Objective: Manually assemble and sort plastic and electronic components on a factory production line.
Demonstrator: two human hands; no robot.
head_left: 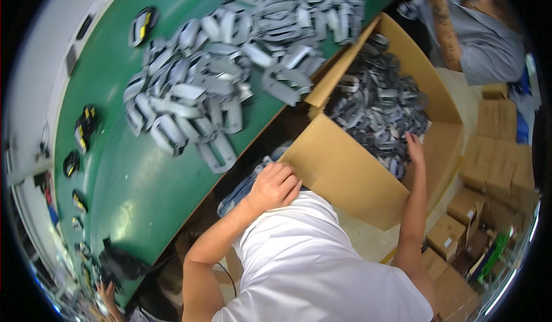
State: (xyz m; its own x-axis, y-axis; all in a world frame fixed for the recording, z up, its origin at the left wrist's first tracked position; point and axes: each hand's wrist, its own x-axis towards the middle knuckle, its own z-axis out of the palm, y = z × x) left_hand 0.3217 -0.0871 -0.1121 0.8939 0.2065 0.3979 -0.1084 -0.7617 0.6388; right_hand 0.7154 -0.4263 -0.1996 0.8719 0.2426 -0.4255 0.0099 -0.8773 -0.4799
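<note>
My right hand (414, 147) reaches into a large open cardboard box (351, 172). Its fingers are partly stretched and apart, touching a heap of grey plastic parts (376, 100) inside; no part shows lifted in them. In front of my waist, my left hand (275, 187) is closed, its fingers curled beside the box's near left corner. Whatever it holds, if anything, is hidden under the fingers. On the green table (138, 201) to the left lies a big pile of grey, loop-shaped plastic parts (201, 86).
Black-and-yellow items (143, 27) stand along the table's far left side. A black bag (122, 260) lies at its lower end. At upper right is another person's arm (447, 31); another hand (107, 294) shows at lower left. Cardboard cartons (497, 161) are stacked at right.
</note>
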